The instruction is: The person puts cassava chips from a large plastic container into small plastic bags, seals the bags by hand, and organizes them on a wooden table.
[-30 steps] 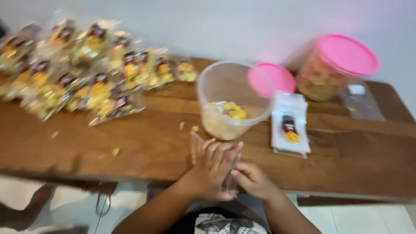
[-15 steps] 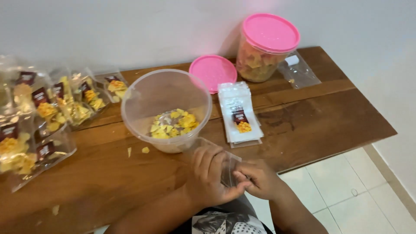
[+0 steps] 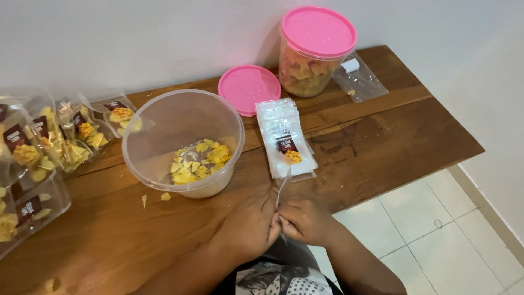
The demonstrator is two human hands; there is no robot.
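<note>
Both hands are meeting at the near edge of the wooden table [image 3: 382,136], the left hand [image 3: 248,226] and the right hand [image 3: 305,221] pinching a thin clear plastic pouch [image 3: 282,191] between closed fingertips so that it is standing edge-up. Just beyond them, a stack of empty pouches [image 3: 284,136] is lying beside an open clear tub [image 3: 183,142] holding yellow chips. Filled packets [image 3: 49,147] are crowding the left end, while a pink lid [image 3: 248,88] and a lidded jar [image 3: 315,52] are sitting farther back.
</note>
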